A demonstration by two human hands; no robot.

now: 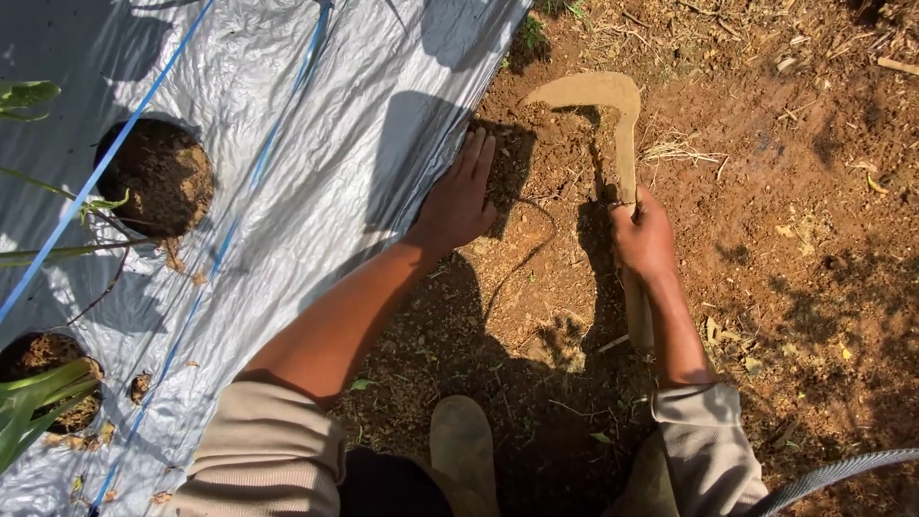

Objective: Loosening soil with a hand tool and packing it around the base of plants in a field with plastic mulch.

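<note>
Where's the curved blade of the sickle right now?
In the head view, the curved, soil-caked sickle blade is at upper centre, over bare brown soil, just right of the silver plastic mulch sheet. The right hand grips its handle; the left hand rests on the sheet's edge.

The right hand [643, 235] wrapped around the sickle [613, 124], so the middle of its wooden handle was hidden, and the forearm covered part of the lower end. The left hand [459, 201] lay palm down, hiding the edge of the plastic sheet [316, 144] and the soil under it. The sheet ran off the top, left and bottom edges. Green leaves [29, 402] at the left were cut off, their plants out of view. The boot [462, 445] showed only its toe. A grey curved object [833, 474] at the lower right was cropped and could not be told.
</note>
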